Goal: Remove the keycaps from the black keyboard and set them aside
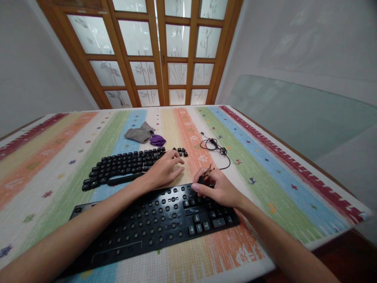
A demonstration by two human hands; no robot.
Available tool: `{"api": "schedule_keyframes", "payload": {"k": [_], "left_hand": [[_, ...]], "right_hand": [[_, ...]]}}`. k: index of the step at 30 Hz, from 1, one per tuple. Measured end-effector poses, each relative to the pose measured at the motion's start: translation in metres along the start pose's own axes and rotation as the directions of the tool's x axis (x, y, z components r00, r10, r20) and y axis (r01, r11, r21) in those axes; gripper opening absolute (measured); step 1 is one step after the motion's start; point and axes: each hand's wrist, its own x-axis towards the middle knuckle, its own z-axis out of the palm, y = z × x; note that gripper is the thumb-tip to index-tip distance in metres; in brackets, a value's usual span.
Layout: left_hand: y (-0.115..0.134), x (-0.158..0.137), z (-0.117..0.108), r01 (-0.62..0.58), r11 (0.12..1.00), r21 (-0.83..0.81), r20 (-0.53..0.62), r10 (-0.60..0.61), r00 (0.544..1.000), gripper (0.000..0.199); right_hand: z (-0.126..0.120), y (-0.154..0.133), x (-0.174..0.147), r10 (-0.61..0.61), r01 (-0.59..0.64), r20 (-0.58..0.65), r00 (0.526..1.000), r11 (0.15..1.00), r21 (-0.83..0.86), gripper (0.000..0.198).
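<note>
A black keyboard lies tilted across the cloth near me, most of its keycaps off and bare key stems showing. Some keycaps still sit at its right end. Over the top right corner, my right hand pinches a small black keycap; thin brown pieces stick up between the fingers, too blurred to name. My left hand hovers or rests beside the removed keycaps, fingers apart, nothing visible in it. Those keycaps are laid out in rows behind the keyboard, with a long black bar in front.
A grey cloth piece and a purple bundle lie behind the keycap rows. To the right is a coiled black cable. The striped tablecloth covers the table; wooden glazed doors stand beyond it.
</note>
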Motion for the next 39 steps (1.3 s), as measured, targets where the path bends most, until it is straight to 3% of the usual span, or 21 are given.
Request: {"api": "schedule_keyframes", "payload": {"k": [5,8,13,19,21,24,30,33,39], "left_hand": [[0.023,-0.029,0.0,0.023,0.998,-0.065,0.061,-0.019,0.998,0.019],[0.028,-0.033,0.003,0.006,0.997,-0.078,0.087,0.0,0.996,0.022],[0.028,-0.033,0.006,-0.017,0.998,-0.057,0.09,0.022,0.996,0.024],[0.03,-0.034,0.005,-0.017,0.998,-0.064,0.093,0.023,0.995,0.024],[0.03,-0.034,0.005,-0.014,0.998,-0.069,0.091,0.02,0.996,0.025],[0.029,-0.034,0.005,-0.017,0.997,-0.077,0.09,0.024,0.996,0.024],[0.026,-0.035,0.007,-0.031,0.997,-0.074,0.1,0.039,0.994,0.023],[0.026,-0.035,0.008,-0.022,0.998,-0.066,0.088,0.028,0.996,0.022],[0.03,-0.032,-0.004,0.019,0.961,-0.277,0.053,-0.004,0.999,0.017]], "right_hand": [[0.004,-0.001,-0.001,-0.042,0.051,0.08,0.996,0.992,-0.115,0.027],[0.007,0.001,-0.001,-0.074,0.082,0.065,0.995,0.988,-0.134,0.027],[0.014,0.001,-0.002,-0.025,0.04,0.129,0.991,0.993,-0.112,0.026],[0.015,-0.006,-0.005,-0.138,0.186,0.189,0.972,0.944,-0.272,0.019],[0.017,-0.008,-0.005,-0.153,0.199,0.169,0.974,0.93,-0.31,0.02],[0.025,-0.008,-0.003,-0.111,0.124,0.056,0.992,0.932,-0.342,0.025],[0.037,0.0,0.007,0.024,-0.045,-0.099,0.995,0.975,-0.218,0.025],[0.031,0.003,0.011,0.104,-0.114,-0.102,0.989,0.988,-0.101,0.03],[0.012,-0.006,0.005,0.079,-0.063,-0.168,0.983,0.993,0.1,0.031]]}}
